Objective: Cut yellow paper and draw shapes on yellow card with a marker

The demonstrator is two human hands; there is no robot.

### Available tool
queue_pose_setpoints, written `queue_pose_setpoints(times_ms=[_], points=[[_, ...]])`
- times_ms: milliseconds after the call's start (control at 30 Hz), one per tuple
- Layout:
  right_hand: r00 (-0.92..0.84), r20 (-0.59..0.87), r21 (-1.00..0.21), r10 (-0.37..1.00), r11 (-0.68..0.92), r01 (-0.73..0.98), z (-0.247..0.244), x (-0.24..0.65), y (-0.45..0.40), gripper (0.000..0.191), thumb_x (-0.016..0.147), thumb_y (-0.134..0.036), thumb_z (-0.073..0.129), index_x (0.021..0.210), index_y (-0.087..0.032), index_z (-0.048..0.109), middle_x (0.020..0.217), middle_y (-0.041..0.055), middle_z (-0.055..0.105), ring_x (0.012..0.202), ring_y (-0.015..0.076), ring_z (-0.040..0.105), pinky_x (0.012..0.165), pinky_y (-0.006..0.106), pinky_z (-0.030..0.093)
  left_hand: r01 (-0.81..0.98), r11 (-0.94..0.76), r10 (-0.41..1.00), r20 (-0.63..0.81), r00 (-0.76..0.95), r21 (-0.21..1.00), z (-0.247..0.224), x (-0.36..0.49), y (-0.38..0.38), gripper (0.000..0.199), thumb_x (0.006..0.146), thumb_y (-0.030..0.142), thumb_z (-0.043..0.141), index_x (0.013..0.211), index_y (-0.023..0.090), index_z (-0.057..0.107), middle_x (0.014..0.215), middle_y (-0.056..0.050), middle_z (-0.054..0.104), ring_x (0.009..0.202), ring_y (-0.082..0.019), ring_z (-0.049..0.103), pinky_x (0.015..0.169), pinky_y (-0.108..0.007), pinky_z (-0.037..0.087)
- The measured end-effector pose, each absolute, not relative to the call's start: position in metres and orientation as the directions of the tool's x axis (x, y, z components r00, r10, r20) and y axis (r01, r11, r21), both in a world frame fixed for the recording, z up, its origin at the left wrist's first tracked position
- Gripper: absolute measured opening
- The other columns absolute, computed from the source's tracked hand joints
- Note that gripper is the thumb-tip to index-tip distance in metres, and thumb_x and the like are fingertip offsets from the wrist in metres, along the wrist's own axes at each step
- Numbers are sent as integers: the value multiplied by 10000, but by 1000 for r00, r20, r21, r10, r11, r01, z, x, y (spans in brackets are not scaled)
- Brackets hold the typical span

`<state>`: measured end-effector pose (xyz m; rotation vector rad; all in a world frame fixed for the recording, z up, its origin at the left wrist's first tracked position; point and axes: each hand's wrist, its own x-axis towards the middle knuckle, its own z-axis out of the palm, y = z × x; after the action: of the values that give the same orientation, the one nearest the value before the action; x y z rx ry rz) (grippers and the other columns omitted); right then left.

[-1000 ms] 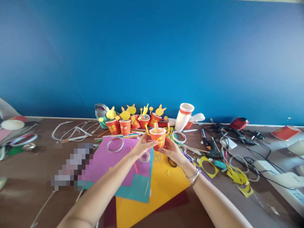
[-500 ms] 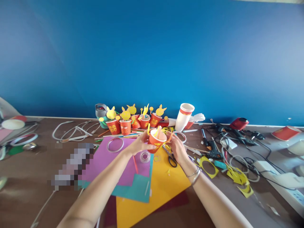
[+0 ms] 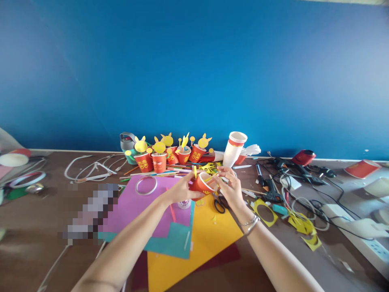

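Observation:
My left hand (image 3: 180, 190) is closed around a red paper cup (image 3: 197, 187) with yellow print, tilted so its mouth leans right. A short yellow piece (image 3: 195, 172) stands up at the cup's left rim. At the other side of the mouth, the fingers of my right hand (image 3: 231, 188) are pinched together on a thin orange-yellow straw (image 3: 212, 179), partly hidden by the fingertips. Black-handled scissors (image 3: 219, 206) lie just below that hand. Below the cup, a tape roll (image 3: 184, 204) is partly covered by my left hand and the cup.
Red cups with yellow animal-shaped cutouts (image 3: 159, 147) stand along the wall, beside a tall white stack of paper cups (image 3: 234, 148). Purple paper (image 3: 146, 211) and yellow paper (image 3: 179, 267) lie beneath my arms. At right are a glue gun (image 3: 272, 194), cables and a power strip (image 3: 369, 245).
The cup has tipped over to the right in my left hand. My right hand has gone from spread fingers beside the cup to a pinch at its rim.

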<state>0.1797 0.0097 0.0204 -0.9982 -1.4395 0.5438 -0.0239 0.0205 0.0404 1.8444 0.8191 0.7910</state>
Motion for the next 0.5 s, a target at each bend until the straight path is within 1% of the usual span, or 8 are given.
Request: queue_pose_setpoints(times_ms=[167,333,500], points=[[86,543,-830,835,518,209,19,180,10,134,790,-336,682,797,-203,681,1045,69,572,1018,217,548,878,343,446,176,-312,807,162,568,934,37,-24,22,665,652,326,765,1242,206,483,1143,-85,600,977,-229,585,849,-355,467],[97,464,-881,880,448,152,18,180,11,200,768,-393,698,792,-194,685,1051,77,576,979,230,565,839,358,472,162,-297,800,153,580,941,38,-22,22,656,680,356,752,1259,200,487,1201,-97,579,1014,-239,576,859,-353,468],[102,479,-874,872,464,143,17,181,12,198,756,-398,710,774,-202,686,1030,71,586,1000,233,557,882,376,446,117,-274,790,154,594,955,42,-19,17,697,689,345,750,1309,212,459,1244,-105,561,1071,-260,553,897,-374,455]])
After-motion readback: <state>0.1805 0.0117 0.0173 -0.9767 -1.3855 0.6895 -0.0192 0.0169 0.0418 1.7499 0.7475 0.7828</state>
